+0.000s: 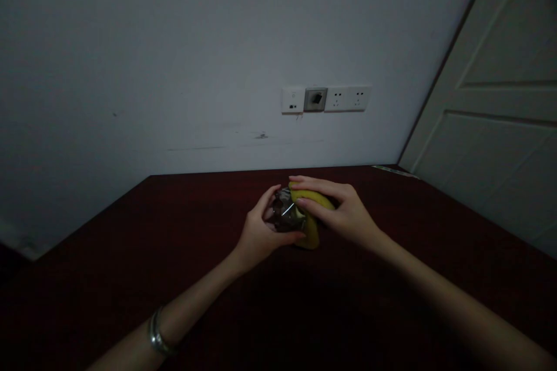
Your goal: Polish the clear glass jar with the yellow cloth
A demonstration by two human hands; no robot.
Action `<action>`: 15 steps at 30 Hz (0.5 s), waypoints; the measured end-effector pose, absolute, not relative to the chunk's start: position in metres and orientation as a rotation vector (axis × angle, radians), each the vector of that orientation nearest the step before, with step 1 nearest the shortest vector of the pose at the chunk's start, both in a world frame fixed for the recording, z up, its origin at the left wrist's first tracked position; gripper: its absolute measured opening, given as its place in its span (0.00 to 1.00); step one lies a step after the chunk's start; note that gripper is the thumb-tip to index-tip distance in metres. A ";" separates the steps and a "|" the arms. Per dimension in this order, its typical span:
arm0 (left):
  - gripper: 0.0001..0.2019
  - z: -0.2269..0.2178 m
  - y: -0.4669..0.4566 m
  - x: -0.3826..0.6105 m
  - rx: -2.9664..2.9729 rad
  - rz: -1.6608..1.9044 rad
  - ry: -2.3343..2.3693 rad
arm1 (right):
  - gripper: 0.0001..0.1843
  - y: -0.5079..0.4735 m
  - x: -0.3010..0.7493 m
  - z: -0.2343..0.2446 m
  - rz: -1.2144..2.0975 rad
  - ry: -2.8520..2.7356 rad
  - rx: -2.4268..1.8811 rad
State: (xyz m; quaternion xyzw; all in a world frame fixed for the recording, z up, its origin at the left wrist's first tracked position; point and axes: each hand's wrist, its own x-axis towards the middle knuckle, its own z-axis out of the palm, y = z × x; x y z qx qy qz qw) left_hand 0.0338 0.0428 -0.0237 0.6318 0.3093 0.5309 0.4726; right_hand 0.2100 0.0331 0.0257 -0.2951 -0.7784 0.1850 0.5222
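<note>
Over the dark red table (130,255) my two hands meet near its far middle. My left hand (259,235) is curled around a small shiny, crinkled thing (285,215), perhaps clear wrapping; thumb and fingers pinch it. My right hand (343,211) is closed over a yellow object (311,226) that looks like a banana, fingers lying along its top. The shiny thing and the yellow object touch each other between the hands. A silver bracelet (157,336) sits on my left wrist.
A white wall stands behind the table with a strip of sockets and a switch (325,99). A white panelled door (500,127) is at the right. A thin light strip (394,170) lies at the table's far right corner. The room is dim.
</note>
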 end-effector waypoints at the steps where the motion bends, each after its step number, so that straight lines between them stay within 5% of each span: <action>1: 0.45 -0.024 0.044 0.034 1.534 1.313 0.762 | 0.15 0.032 0.210 0.027 0.406 -1.904 -0.683; 15: 0.46 -0.025 0.045 0.029 1.703 1.320 0.836 | 0.14 0.032 0.209 0.022 0.284 -1.902 -0.819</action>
